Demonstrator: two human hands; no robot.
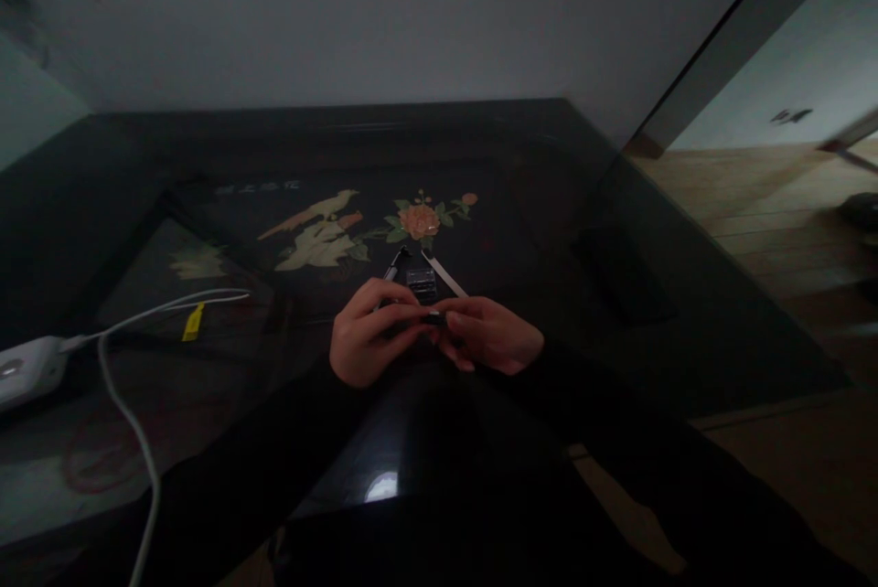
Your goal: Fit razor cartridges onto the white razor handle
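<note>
My wide black table (535, 203) is smooth and shiny, like glass. The tiny black piece (434, 319) in my fingers (384, 320) has a bright glint. The small see-through box (421, 283) looks like shiny plastic. My long black sleeves (617, 422) are dull cloth. The thin white cord (155, 483) looks smooth and plastic.

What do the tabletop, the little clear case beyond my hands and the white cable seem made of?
Tabletop: probably glass, glossy, showing a bright reflection. Clear case: likely hard plastic, shiny, with highlights along its edges. White cable: maybe plastic or rubber sheathing, fairly matte, bending in soft curves.
</note>
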